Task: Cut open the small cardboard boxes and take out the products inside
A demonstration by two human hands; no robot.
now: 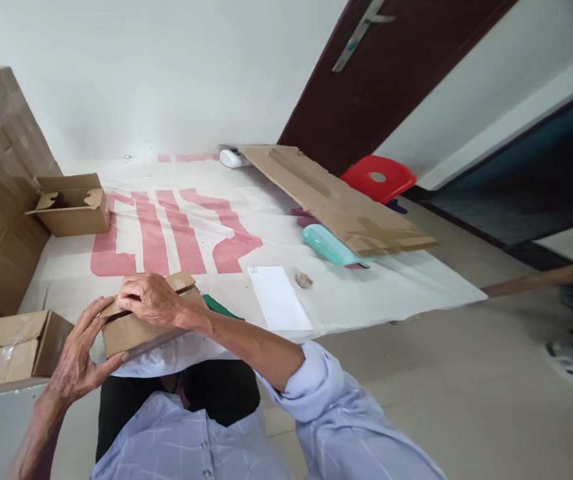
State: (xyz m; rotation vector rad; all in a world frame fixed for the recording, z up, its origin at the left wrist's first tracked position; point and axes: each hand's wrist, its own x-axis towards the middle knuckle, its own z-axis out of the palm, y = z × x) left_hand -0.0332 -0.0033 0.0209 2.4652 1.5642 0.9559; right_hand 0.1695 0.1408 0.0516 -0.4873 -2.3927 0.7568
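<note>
A small brown cardboard box (136, 333) sits at the near edge of the cloth-covered table, with a dark gap showing along its top flaps. My left hand (80, 353) grips the box's left end, thumb low on the near side and fingers at the upper corner. Across the top lies my right hand (149, 300), its fingers curled at the flap by the gap; the fingertips are partly hidden. Something green (221, 307) shows just behind the box, mostly covered by my forearm.
Left are a closed box (11, 350), an open box (73, 217) and a tall taped carton (1, 193). A white paper sheet (280, 298) lies right of my hands. Beyond it, a cardboard sheet (336, 203) leans over a turquoise bottle-shaped object (329, 245). A red stool (379, 179) stands behind.
</note>
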